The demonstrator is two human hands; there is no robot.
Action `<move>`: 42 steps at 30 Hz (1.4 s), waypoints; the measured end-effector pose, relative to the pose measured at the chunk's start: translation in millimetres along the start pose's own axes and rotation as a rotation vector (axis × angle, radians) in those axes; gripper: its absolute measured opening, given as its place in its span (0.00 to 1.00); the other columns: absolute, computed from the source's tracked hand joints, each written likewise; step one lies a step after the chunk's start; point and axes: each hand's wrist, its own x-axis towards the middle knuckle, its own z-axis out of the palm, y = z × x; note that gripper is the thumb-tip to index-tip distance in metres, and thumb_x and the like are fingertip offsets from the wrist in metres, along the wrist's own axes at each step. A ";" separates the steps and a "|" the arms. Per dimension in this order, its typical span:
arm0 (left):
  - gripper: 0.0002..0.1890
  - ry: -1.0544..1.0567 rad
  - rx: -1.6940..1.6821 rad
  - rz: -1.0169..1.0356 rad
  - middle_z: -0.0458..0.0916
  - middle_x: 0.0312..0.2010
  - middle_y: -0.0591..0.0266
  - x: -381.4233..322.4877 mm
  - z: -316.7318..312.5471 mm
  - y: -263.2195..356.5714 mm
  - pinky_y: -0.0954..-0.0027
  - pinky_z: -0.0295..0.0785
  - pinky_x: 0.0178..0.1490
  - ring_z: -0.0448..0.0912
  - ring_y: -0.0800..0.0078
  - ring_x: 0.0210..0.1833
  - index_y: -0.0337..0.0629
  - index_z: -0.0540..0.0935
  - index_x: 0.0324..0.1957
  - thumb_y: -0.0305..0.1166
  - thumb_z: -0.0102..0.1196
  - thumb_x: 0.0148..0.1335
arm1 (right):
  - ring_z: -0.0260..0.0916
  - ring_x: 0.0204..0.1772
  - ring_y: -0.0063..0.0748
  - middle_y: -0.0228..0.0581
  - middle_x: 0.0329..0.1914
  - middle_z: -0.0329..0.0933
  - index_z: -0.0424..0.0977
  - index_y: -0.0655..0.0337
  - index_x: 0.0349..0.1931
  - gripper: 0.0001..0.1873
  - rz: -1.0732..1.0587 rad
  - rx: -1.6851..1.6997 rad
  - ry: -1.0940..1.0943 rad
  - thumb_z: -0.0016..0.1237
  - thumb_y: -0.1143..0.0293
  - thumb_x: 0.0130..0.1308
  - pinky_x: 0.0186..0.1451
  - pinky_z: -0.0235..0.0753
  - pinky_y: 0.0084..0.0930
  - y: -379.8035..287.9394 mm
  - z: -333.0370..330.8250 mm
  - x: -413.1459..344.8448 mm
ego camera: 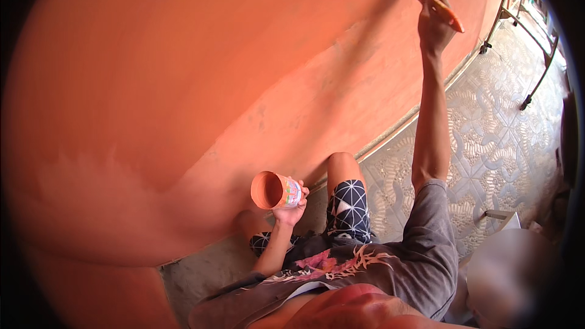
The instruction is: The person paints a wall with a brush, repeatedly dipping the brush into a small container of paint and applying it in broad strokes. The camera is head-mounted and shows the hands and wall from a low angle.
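An orange-coated paintbrush is gripped in my right hand, which is raised on an outstretched arm near the top right. Its bristles point up and left, close to the orange wall; whether they touch it I cannot tell. Low in the middle, my left hand holds a round paint container, tilted so that its orange-coated inside shows. The container bears a printed label. Fresh-looking darker orange covers the upper wall, while a paler band with grey marks runs along its lower part.
A patterned tile floor lies right of the wall, beyond a narrow ledge at its base. A dark metal frame on legs stands at the upper right. Behind my right side is a pale piece of furniture, partly hidden.
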 end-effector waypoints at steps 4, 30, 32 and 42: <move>0.29 0.045 0.017 0.047 0.77 0.57 0.47 -16.7 -13.1 11.7 0.61 0.80 0.41 0.73 0.50 0.57 0.47 0.79 0.58 0.56 0.54 0.64 | 0.83 0.53 0.41 0.46 0.56 0.82 0.78 0.63 0.59 0.27 -0.226 -0.116 -0.288 0.51 0.85 0.56 0.50 0.84 0.31 -92.8 59.3 -96.7; 0.32 -0.067 -0.010 0.233 0.75 0.60 0.47 -108.4 -30.5 53.7 0.60 0.80 0.43 0.73 0.51 0.59 0.47 0.78 0.60 0.57 0.57 0.61 | 0.81 0.55 0.47 0.52 0.57 0.78 0.77 0.61 0.60 0.31 -0.215 0.039 -0.505 0.55 0.82 0.51 0.50 0.83 0.36 -266.7 110.3 -232.4; 0.32 -0.056 0.032 0.255 0.76 0.59 0.47 -112.2 -42.7 63.9 0.61 0.79 0.42 0.73 0.51 0.58 0.47 0.78 0.60 0.57 0.57 0.60 | 0.80 0.56 0.50 0.51 0.59 0.77 0.74 0.58 0.65 0.31 -0.303 0.171 -0.679 0.53 0.75 0.56 0.50 0.85 0.36 -308.4 135.9 -281.2; 0.34 -0.055 0.005 0.360 0.76 0.58 0.46 -148.1 -41.9 90.7 0.62 0.79 0.42 0.74 0.49 0.57 0.45 0.75 0.62 0.59 0.53 0.63 | 0.80 0.44 0.35 0.43 0.45 0.82 0.78 0.69 0.50 0.11 0.019 0.115 -0.280 0.50 0.73 0.72 0.49 0.78 0.30 -260.5 107.2 -212.4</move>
